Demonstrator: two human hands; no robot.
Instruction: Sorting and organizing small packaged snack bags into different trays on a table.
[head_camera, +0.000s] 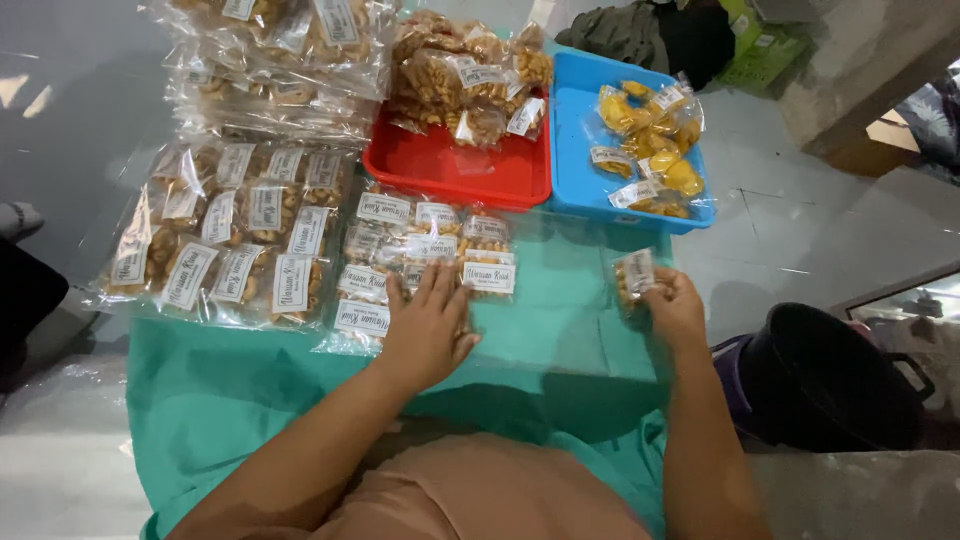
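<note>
right hand (676, 308) pinches a small snack packet (634, 276) at right, light, crinkly, slippery, best held by its edges; left hand (427, 330) lies flat, fingers spread, on the packet row (425, 250).

Dim, soft indoor light, glare on plastic packets (270, 60), edges warped.

Left hand (425, 335) lies flat, palm down, fingers spread and pointing away from the body, forearm angled in from lower left. Right hand (672, 305) is raised slightly, fingers curled in a closed grip, forearm running straight up from below.
</note>
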